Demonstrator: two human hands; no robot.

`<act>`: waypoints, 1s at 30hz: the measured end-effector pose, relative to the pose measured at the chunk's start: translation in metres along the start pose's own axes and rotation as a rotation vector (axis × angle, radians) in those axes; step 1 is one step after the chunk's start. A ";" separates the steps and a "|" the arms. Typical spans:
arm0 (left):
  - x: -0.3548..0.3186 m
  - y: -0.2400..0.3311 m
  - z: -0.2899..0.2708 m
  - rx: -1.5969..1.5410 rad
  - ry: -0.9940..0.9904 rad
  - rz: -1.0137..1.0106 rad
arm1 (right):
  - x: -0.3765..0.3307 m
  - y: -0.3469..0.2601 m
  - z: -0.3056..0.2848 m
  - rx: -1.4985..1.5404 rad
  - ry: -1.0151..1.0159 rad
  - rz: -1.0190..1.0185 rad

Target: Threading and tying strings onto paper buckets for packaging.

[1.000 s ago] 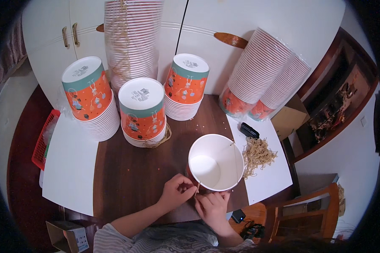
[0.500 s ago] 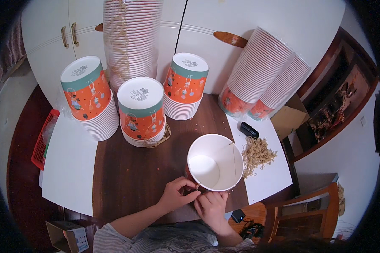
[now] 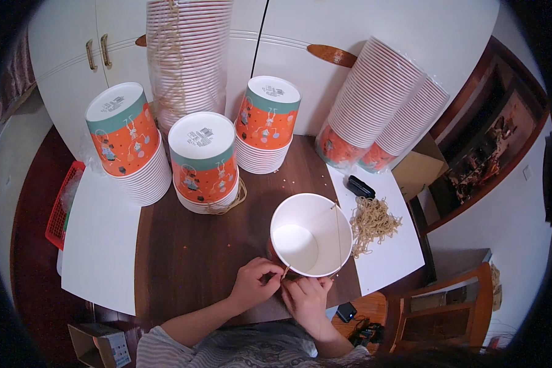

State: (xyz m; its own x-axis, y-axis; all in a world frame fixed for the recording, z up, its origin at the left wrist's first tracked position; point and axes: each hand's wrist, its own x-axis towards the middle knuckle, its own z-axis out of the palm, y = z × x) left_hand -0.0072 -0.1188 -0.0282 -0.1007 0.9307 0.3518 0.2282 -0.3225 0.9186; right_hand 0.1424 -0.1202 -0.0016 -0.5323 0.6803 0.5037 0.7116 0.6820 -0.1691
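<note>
A white paper bucket (image 3: pixel 311 235) stands upright and open on the dark wooden table (image 3: pixel 190 257), a thin tan string running across its mouth. My left hand (image 3: pixel 256 283) and my right hand (image 3: pixel 305 297) meet at the bucket's near rim, fingers pinched on the string's end there. A pile of tan string pieces (image 3: pixel 371 222) lies on a white sheet just right of the bucket.
Upturned stacks of orange-and-teal paper buckets (image 3: pixel 203 163) stand behind, with tall wrapped stacks (image 3: pixel 187 55) at the back and leaning ones (image 3: pixel 380 104) at right. A black tool (image 3: pixel 360 186) lies near the string pile. A red basket (image 3: pixel 60 205) sits left, a wooden chair (image 3: pixel 444 313) right.
My fingers have shifted slightly at the bucket's near rim. The bucket and the stacks have stayed put.
</note>
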 end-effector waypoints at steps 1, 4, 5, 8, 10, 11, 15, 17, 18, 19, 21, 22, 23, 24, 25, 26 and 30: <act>0.000 0.000 0.000 0.008 -0.005 0.012 | 0.000 0.000 0.000 0.000 0.000 0.000; 0.003 0.007 0.001 0.049 0.042 0.071 | -0.001 0.000 0.000 -0.023 -0.021 -0.003; 0.003 0.007 0.001 0.049 0.041 0.072 | -0.001 0.001 0.000 -0.018 -0.025 -0.006; 0.002 0.004 0.002 0.100 0.044 0.057 | 0.000 0.000 0.000 -0.003 -0.019 0.001; 0.002 0.004 0.002 0.126 0.060 0.082 | 0.001 -0.001 0.000 0.007 -0.008 0.011; 0.003 0.004 0.001 0.125 0.059 0.082 | 0.000 -0.001 0.000 0.010 -0.007 0.015; 0.002 0.001 0.000 0.119 0.053 0.115 | 0.000 -0.002 0.000 0.026 -0.008 0.040; 0.002 0.000 -0.001 0.096 0.043 0.118 | -0.001 -0.002 0.002 0.039 0.010 0.050; 0.002 0.000 -0.002 0.092 0.032 0.113 | -0.002 -0.002 0.002 0.051 0.027 0.060; 0.003 0.001 -0.002 0.089 0.022 0.109 | -0.002 -0.002 0.001 0.051 0.028 0.061; 0.003 0.004 -0.002 0.070 0.009 0.064 | -0.002 -0.001 -0.001 0.035 0.003 0.053; 0.003 0.006 -0.001 0.050 -0.003 0.020 | -0.003 -0.001 -0.001 0.035 0.005 0.054; 0.004 0.006 -0.001 0.052 -0.004 0.022 | -0.002 -0.002 -0.002 0.029 -0.007 0.037; 0.004 0.006 -0.002 0.038 -0.008 0.002 | -0.002 -0.002 -0.002 0.022 -0.019 0.019; 0.005 0.007 -0.002 0.025 -0.011 -0.018 | -0.002 -0.003 -0.003 0.023 -0.016 0.018; 0.006 0.007 -0.002 0.025 -0.010 -0.015 | -0.001 -0.004 -0.004 0.032 -0.035 0.001; 0.014 0.013 -0.003 -0.013 0.002 0.004 | -0.001 -0.006 -0.003 0.034 -0.042 -0.044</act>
State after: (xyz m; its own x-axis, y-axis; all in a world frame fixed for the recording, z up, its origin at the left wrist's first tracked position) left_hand -0.0087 -0.1110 -0.0108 -0.1016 0.9291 0.3557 0.2161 -0.3284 0.9195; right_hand 0.1405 -0.1259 0.0014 -0.5821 0.6594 0.4757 0.6711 0.7200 -0.1768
